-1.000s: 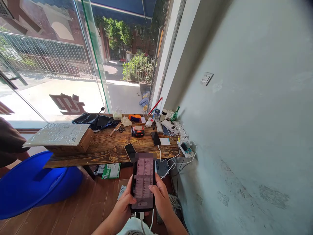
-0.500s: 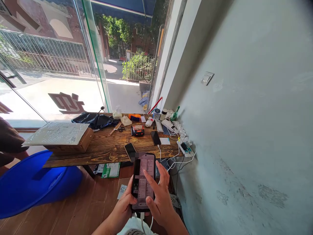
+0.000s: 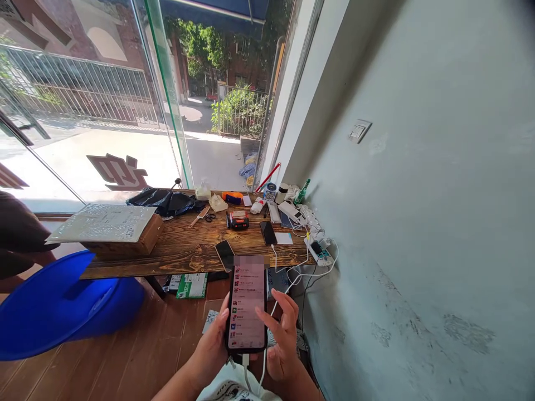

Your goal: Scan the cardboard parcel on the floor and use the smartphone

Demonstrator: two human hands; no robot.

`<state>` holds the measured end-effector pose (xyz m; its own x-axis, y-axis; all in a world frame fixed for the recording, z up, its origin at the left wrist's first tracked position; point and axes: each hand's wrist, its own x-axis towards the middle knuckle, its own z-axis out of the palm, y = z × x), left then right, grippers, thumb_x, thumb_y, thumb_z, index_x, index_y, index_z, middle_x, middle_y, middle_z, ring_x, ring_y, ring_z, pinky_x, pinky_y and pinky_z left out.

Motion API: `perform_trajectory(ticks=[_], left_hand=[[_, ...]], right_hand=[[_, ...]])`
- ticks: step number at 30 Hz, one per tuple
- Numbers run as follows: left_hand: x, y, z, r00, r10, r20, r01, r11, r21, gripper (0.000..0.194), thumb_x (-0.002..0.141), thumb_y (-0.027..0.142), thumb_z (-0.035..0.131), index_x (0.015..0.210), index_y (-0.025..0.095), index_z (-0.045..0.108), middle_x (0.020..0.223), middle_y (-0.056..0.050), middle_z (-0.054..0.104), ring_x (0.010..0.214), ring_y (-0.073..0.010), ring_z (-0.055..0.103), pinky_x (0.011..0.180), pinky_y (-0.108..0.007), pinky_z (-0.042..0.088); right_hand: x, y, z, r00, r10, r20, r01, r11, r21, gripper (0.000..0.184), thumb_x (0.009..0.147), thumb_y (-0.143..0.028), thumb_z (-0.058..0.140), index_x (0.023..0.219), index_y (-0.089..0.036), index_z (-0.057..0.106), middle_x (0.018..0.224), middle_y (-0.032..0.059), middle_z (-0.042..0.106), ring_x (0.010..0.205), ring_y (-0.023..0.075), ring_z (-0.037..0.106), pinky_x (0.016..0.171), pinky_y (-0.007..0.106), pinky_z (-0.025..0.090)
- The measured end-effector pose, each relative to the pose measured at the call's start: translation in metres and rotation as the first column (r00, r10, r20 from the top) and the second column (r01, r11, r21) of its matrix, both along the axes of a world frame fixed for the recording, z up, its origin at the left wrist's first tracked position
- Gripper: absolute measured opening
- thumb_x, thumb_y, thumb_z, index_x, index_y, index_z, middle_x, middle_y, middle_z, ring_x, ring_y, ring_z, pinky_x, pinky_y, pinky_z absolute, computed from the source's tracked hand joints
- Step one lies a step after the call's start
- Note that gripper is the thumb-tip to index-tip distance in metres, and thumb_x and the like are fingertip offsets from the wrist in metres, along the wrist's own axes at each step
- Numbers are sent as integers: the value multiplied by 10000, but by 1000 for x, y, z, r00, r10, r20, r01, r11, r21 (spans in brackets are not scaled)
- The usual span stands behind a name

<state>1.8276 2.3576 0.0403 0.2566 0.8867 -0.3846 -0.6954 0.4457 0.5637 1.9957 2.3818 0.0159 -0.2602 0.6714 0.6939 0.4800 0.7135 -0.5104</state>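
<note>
In my left hand [image 3: 215, 341] is a smartphone [image 3: 247, 306], held upright in front of my lap with the thumb along its left edge. Its lit screen shows a list with small icons, and the top part is blurred. A white cable [image 3: 246, 365] runs from its bottom end. My right hand [image 3: 282, 334] is at the phone's right side, holding nothing. Its index finger points at the screen, the other fingers partly bent; whether the fingertip touches the glass I cannot tell. Just beyond lies a second phone [image 3: 224, 255] on the wooden table [image 3: 188, 239].
A third phone [image 3: 268, 233], a red-black device [image 3: 238, 220], scissors [image 3: 210, 217] and a green bottle [image 3: 302, 191] are on the table. A package [image 3: 104, 221] rests on a wooden box [image 3: 148, 236]. Cables trail from a power strip [image 3: 320, 253]. Left stands a blue tub [image 3: 112, 317]; a person's leg [image 3: 20, 234] is behind.
The screen has gone from several small panels to one full list. My right hand has drawn slightly down and right, with its thumb pulled away from the screen. The view has shifted a little.
</note>
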Motion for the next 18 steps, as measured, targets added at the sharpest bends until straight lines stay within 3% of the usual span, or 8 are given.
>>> perform_trajectory(ticks=[4, 7, 10, 15, 18], left_hand=[[0, 3, -8, 1000, 0, 5, 0, 1000, -13, 780, 693, 615, 611, 1384, 332, 384, 1373, -6, 497, 1307, -268, 351, 1054, -360, 320], [-1, 2, -8, 999, -37, 6, 37, 998, -49, 843, 674, 646, 607, 1409, 332, 339, 1392, -16, 478, 1315, -297, 334, 1046, -408, 324], [0, 1, -4, 999, -47, 14, 48, 998, -50, 888, 692, 672, 574, 1442, 303, 275, 1363, -47, 509, 1284, -302, 374, 1021, -425, 349], [1, 0, 0, 999, -36, 5, 36, 999, -21, 838, 707, 673, 560, 1421, 296, 334, 1325, -42, 544, 1268, -288, 388, 979, -387, 387], [2, -1, 0, 999, -41, 0, 41, 999, 11, 820, 737, 660, 537, 1437, 312, 288, 1397, -33, 470, 1278, -302, 371, 943, -389, 421]], right_hand=[[5, -7, -12, 1000, 1, 31, -4, 995, 98, 510, 910, -489, 246, 1105, -273, 665, 1412, 102, 341, 1196, 350, 349, 892, 552, 362], [7, -10, -15, 1000, 18, 22, -20, 994, 106, 489, 900, -488, 273, 1068, -287, 685, 1410, 93, 347, 1199, 359, 331, 902, 568, 348], [7, -12, -15, 999, 29, 22, -30, 997, 71, 458, 888, -490, 294, 1088, -325, 672, 1411, 63, 338, 1195, 360, 319, 907, 585, 346], [5, -11, -8, 998, -3, 59, 0, 999, 51, 456, 898, -496, 275, 1139, -364, 639, 1428, 43, 317, 1184, 358, 332, 888, 583, 355], [1, -8, -1, 996, -56, 75, 61, 995, -72, 549, 909, -527, 182, 1249, -326, 562, 1491, 52, 220, 1243, 373, 300, 935, 601, 315]])
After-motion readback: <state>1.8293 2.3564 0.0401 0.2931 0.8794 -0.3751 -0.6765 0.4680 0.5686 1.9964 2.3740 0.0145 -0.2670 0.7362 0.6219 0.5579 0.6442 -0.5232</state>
